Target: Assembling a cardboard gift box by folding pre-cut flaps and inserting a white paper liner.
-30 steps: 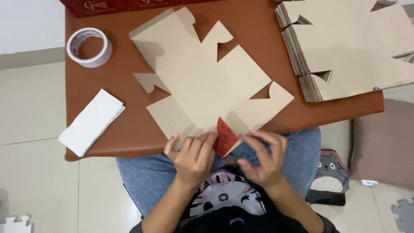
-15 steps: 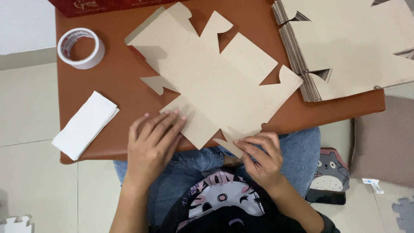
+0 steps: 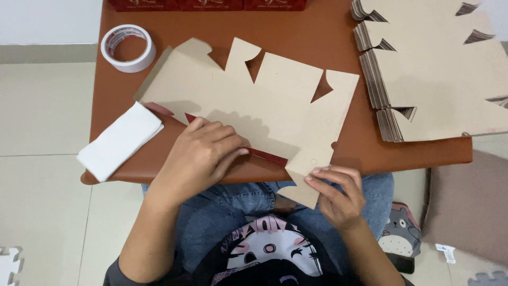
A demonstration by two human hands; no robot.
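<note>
A flat die-cut cardboard box blank (image 3: 264, 100), tan on top with a red underside showing along its near edge, lies across the brown table (image 3: 338, 32). My left hand (image 3: 198, 153) presses flat on the blank's near edge, fingers together and pointing right, over the red strip. My right hand (image 3: 338, 193) pinches the blank's lower tab, which hangs past the table's front edge over my lap.
A tape roll (image 3: 128, 47) sits at the back left. A folded white cloth (image 3: 120, 141) lies at the table's left edge. A thick stack of the same cardboard blanks (image 3: 439, 69) fills the right side. Red boxes (image 3: 206, 4) line the far edge.
The blank has been turned and laid flatter, with its long side across the table. My left hand moved up onto its near edge. My right hand kept the lower tab.
</note>
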